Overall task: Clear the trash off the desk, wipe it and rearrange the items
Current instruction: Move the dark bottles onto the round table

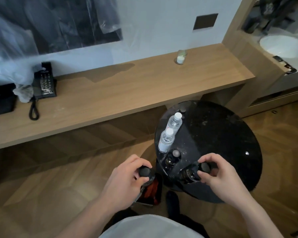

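My left hand (127,177) grips a dark bottle with a black cap (144,171) and a red label, held in the air just left of the round black side table (230,143). My right hand (218,172) has its fingers curled round the black cap of a second dark bottle (189,174), which stands on the table's near edge. A third dark bottle (173,158) stands between them on the table. Behind it stand two clear water bottles with white caps (166,140) (175,121). The long wooden desk (127,93) runs across the view beyond.
On the desk are a black telephone (45,81) with its coiled cord, crumpled clear plastic (22,90) and a black bag (0,100) at the left, and a glass with a candle (181,57) at the back right. A white washbasin (282,45) lies far right.
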The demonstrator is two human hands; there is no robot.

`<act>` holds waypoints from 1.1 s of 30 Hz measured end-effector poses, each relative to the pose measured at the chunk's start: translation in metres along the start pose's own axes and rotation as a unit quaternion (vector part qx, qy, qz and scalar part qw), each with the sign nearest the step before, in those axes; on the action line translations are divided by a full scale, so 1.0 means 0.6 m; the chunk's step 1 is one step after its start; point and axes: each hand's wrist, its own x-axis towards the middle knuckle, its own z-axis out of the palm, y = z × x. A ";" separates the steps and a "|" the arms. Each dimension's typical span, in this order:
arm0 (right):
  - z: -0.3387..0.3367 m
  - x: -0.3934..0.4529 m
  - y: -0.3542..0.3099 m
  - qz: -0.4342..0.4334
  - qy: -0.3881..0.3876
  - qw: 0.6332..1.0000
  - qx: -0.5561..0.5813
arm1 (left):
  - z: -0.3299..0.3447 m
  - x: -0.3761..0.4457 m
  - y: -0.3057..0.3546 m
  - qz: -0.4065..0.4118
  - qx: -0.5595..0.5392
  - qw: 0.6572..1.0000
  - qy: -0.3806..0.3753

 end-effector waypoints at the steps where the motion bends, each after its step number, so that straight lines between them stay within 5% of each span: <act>1: -0.020 0.015 0.016 -0.003 -0.016 1.000 -0.014 | 0.020 0.004 0.012 -0.009 -0.006 1.000 0.007; 8: -0.100 0.110 0.111 -0.033 -0.044 0.991 -0.123 | 0.142 0.053 0.082 -0.053 -0.009 0.998 0.025; 17: -0.122 0.171 0.173 0.003 -0.069 0.990 -0.122 | 0.254 0.110 0.115 -0.097 0.033 0.994 0.021; 33: -0.091 0.202 0.189 -0.011 -0.126 0.979 -0.157 | 0.311 0.166 0.120 -0.151 0.087 0.985 -0.017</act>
